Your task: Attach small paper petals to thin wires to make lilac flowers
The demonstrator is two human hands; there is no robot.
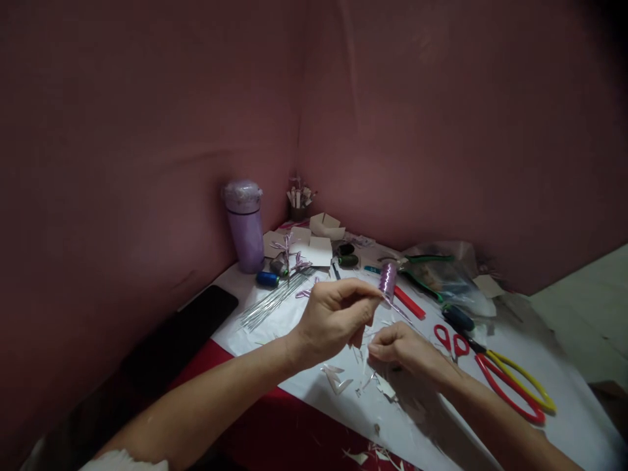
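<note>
My left hand (338,314) is raised over the table with thumb and forefinger pinched together. From its fingertips a thin purple thread-wrapped strand (400,311) points out to the right. Just behind it stands a spool of shiny purple thread (387,280). Lower and to the right, my right hand (402,350) is closed, its thumb pressed against the curled fingers; whatever it may hold is too small to make out. White paper scraps (335,379) lie beneath both hands. Purple looped pieces (287,243) rest beyond the left hand.
Left of the hands are a bundle of metal wires (275,301), a blue thread spool (267,280), a purple tumbler (245,229) and a black phone (210,314). On the right lie red-handled scissors (451,341), large red-and-yellow-handled cutters (515,386) and a clear plastic bag (456,275).
</note>
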